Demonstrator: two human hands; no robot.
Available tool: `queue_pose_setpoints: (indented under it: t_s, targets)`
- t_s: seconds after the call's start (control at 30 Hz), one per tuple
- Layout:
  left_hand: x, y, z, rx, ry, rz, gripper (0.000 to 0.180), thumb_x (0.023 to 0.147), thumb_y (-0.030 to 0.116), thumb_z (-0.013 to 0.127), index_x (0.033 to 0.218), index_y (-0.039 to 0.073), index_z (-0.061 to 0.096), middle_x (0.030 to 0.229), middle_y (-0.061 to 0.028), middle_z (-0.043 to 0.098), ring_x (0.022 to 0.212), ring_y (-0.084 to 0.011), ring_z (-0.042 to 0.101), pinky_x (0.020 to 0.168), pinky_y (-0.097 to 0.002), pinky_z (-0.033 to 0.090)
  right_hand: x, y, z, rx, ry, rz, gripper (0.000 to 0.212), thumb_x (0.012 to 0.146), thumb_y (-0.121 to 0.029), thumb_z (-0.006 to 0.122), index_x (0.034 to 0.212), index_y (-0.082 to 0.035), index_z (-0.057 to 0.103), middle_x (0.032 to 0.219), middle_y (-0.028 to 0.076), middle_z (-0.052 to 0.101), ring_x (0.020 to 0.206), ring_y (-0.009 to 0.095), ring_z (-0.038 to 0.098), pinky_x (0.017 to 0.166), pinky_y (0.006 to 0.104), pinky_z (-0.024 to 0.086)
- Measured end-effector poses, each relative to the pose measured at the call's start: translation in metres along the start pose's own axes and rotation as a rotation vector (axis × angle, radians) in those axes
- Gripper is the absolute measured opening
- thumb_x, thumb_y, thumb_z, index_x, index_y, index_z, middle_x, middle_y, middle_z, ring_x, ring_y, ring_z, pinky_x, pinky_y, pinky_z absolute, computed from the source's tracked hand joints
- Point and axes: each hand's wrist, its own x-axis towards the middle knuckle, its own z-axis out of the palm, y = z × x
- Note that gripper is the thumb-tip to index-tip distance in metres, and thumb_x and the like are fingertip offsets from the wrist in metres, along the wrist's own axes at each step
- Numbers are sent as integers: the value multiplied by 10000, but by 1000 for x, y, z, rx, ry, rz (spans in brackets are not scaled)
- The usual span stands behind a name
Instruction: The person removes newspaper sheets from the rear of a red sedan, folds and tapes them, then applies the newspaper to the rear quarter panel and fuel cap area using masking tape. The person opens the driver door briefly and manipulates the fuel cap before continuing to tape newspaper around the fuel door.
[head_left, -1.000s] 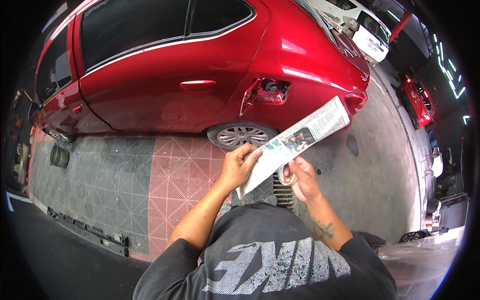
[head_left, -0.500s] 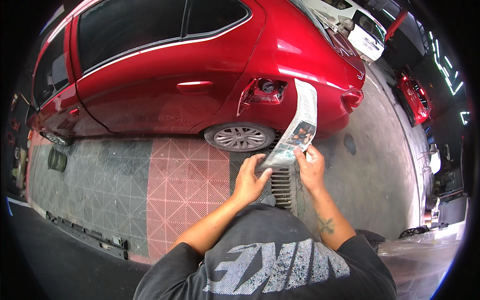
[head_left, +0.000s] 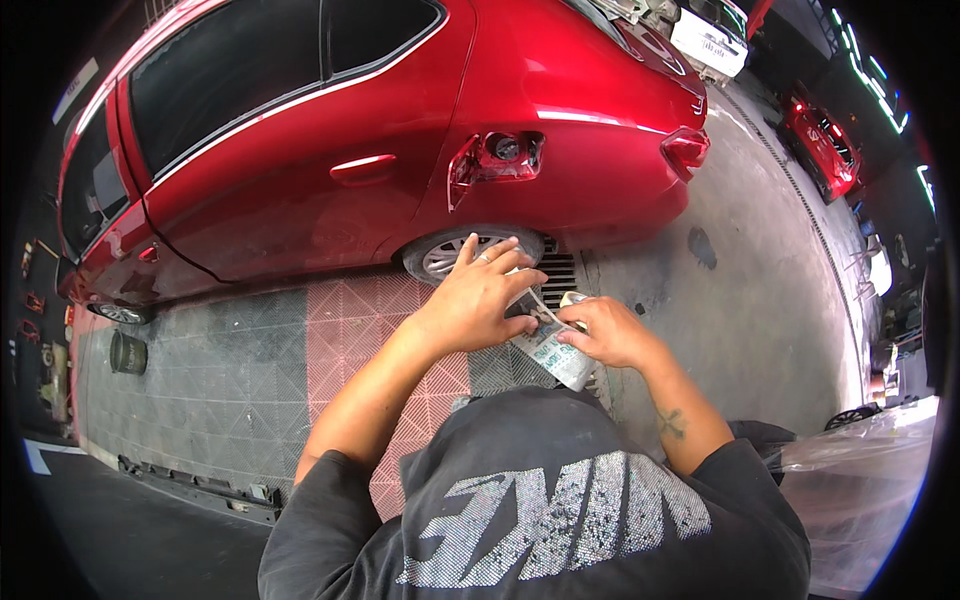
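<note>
A strip of printed newspaper (head_left: 562, 355) hangs bent in front of my shirt. My right hand (head_left: 612, 332) pinches its right edge between thumb and fingers. Beside those fingertips shows a small pale yellow piece (head_left: 572, 299), too covered to name. My left hand (head_left: 475, 300), wearing a ring, has its fingers spread over the strip's upper left end, the thumb beside the paper. Beyond both hands stands a red car (head_left: 560, 90), with an open fuel-filler recess (head_left: 505, 150) in its rear side. My left hand partly covers its rear wheel (head_left: 440, 256).
A floor drain grate (head_left: 562, 275) runs under the paper toward the car. Grey and red floor tiles (head_left: 345, 330) lie to the left, with a dark bucket (head_left: 127, 352) and a long black car part (head_left: 195, 488). Clear plastic sheeting (head_left: 850, 490) is at lower right.
The newspaper strip has come down away from the car's side and is now bent near my body. My left hand has risen and spread its fingers; the right keeps its pinch.
</note>
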Motion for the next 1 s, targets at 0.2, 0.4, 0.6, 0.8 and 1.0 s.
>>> queue_pose_setpoints:
  t_s: [0.2, 0.4, 0.6, 0.8, 1.0]
  targets:
    - [38, 42, 8, -78, -277, 44, 455, 971, 399, 859, 1337, 139, 787, 1339, -119, 774, 1444, -356, 651, 1350, -768, 188, -31, 26, -28, 211, -180, -100, 332, 964, -286, 812, 1203, -56, 803, 1001, 199, 796, 968, 420, 769, 852, 499, 577]
    - [100, 97, 43, -1, -456, 42, 287, 986, 345, 817, 1143, 105, 819, 1059, -119, 796, 1173, -366, 758, 1319, -749, 264, -110, 92, -39, 195, -20, 7, 253, 1002, -296, 814, 1135, -83, 784, 980, 202, 774, 931, 420, 755, 823, 522, 569]
    - [152, 124, 46, -86, -211, 18, 345, 926, 232, 911, 1220, 97, 790, 1176, -121, 804, 1179, -347, 766, 1271, -642, 411, -241, 182, -32, 140, 284, 142, 217, 1030, -288, 769, 1137, -99, 770, 1069, 188, 743, 1024, 450, 739, 870, 564, 572]
    - [173, 187, 198, -1352, 23, -107, 694, 1001, 207, 894, 1585, -6, 585, 1440, -83, 719, 1336, -231, 667, 1161, -418, 521, -304, 201, -26, 468, 604, 343, 239, 1042, -286, 793, 1094, -55, 764, 955, 193, 748, 857, 364, 740, 789, 480, 564]
    - [219, 285, 249, -1409, 95, -103, 226, 1109, 29, 735, 1325, -20, 779, 1285, -48, 797, 1205, -151, 714, 1076, -356, 551, -327, 204, 3, 771, 790, 441, 324, 1033, -252, 860, 1243, -17, 787, 966, 107, 793, 835, 146, 690, 805, 368, 571]
